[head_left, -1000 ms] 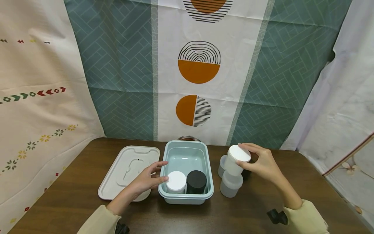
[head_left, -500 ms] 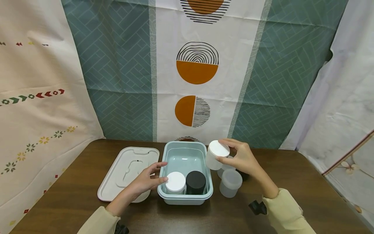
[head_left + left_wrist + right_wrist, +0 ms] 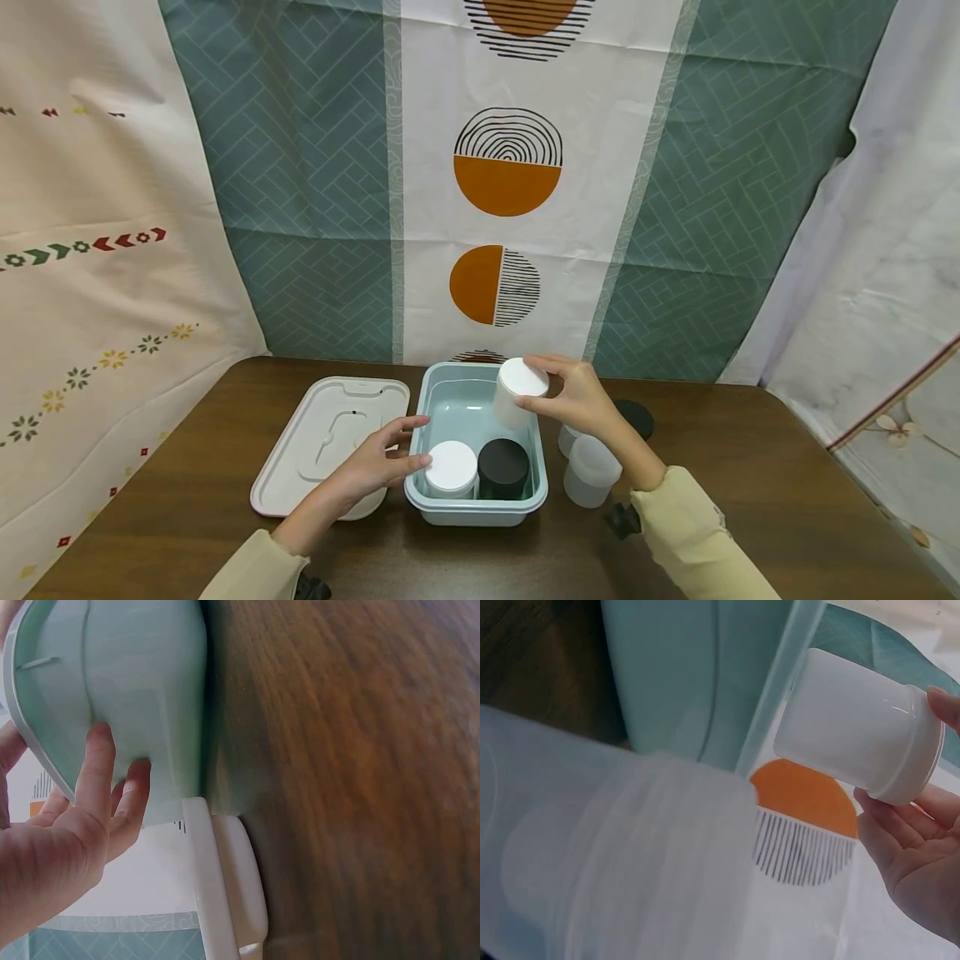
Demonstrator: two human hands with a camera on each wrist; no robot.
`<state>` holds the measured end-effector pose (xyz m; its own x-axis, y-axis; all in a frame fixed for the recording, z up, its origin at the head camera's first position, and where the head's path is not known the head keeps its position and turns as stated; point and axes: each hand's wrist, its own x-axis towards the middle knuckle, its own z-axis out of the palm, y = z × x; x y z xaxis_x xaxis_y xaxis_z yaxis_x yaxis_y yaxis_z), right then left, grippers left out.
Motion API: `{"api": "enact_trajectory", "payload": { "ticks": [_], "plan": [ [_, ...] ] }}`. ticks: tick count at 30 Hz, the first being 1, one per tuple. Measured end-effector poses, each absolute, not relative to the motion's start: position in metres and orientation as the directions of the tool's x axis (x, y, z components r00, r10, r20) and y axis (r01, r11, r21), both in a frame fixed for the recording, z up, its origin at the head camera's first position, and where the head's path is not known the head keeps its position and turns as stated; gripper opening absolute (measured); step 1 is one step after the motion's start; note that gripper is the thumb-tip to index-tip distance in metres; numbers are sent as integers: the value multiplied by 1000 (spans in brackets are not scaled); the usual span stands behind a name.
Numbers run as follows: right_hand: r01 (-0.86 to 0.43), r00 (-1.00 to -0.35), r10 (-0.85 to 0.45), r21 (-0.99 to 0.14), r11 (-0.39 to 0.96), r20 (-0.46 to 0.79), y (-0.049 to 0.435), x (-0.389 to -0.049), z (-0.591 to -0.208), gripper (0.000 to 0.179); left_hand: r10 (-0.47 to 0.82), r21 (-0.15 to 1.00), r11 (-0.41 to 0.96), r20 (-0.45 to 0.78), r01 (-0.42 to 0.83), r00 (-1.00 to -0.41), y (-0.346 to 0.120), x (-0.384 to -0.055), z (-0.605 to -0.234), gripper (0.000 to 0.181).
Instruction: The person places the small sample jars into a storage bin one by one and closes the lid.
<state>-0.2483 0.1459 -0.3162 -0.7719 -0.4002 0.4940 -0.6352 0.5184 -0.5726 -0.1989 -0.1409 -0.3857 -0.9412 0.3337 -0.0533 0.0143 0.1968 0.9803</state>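
A translucent jar with a white lid point(image 3: 517, 393) is pinched by its lid in my right hand point(image 3: 573, 396), held upright over the back right of a pale blue plastic bin point(image 3: 474, 515). The right wrist view shows the same jar point(image 3: 847, 724) beside the bin's rim, my fingers around its lid. My left hand point(image 3: 382, 454) rests on the bin's left side; in the left wrist view, fairly straight fingers point(image 3: 96, 761) touch the outer wall. Inside the bin's front half stand a white-lidded jar point(image 3: 452, 467) and a black-lidded jar point(image 3: 503, 468), side by side.
A white bin lid point(image 3: 330, 442) lies flat left of the bin. To the right stand a frosted jar point(image 3: 591, 472), another frosted jar point(image 3: 567, 439) behind it, and a black-lidded jar point(image 3: 636, 417) partly behind my right forearm. Cloth hangs behind the brown table point(image 3: 750, 492).
My right hand has carried the white-lidded jar left, from above the frosted jars to over the bin. The left hand stays at the bin's side.
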Motion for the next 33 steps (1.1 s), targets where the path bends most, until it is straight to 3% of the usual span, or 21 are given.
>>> {"api": "enact_trajectory", "payload": {
  "ticks": [33],
  "plan": [
    [-659,-750,-582,-429,618,314,128,-265,-362,56,328,978,210,-57,14,-943,-141,-201,-387,66]
  ]
}}
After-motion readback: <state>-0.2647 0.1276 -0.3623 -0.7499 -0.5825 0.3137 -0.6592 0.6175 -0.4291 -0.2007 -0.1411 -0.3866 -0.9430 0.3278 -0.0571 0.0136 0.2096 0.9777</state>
